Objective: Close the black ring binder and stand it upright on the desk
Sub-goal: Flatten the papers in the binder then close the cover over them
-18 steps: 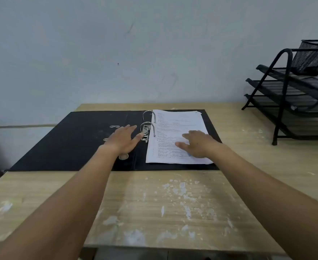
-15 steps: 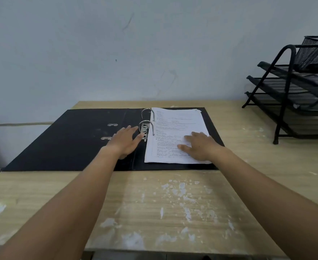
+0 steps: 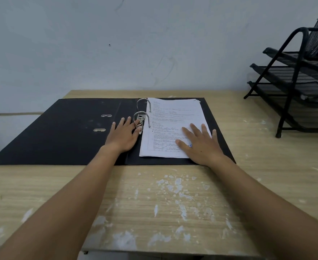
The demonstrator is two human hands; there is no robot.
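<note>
The black ring binder (image 3: 66, 132) lies open and flat on the wooden desk (image 3: 154, 207). Its left cover reaches past the desk's left edge. Two metal rings (image 3: 142, 114) stand up at the spine, with a stack of printed white pages (image 3: 173, 124) on the right cover. My left hand (image 3: 123, 136) rests flat on the spine, fingers spread, thumb touching the lever by the nearer ring. My right hand (image 3: 201, 145) lies flat on the lower right part of the pages, fingers spread. Neither hand grips anything.
A black wire tiered tray rack (image 3: 297, 81) stands at the desk's back right, with a mesh holder on top. A pale wall runs close behind the binder. The desk surface in front of the binder shows white paint flecks.
The right hand has flattened and spread on the pages, shifting slightly right. The left hand stays by the rings, its fingers now spread. The binder has not moved.
</note>
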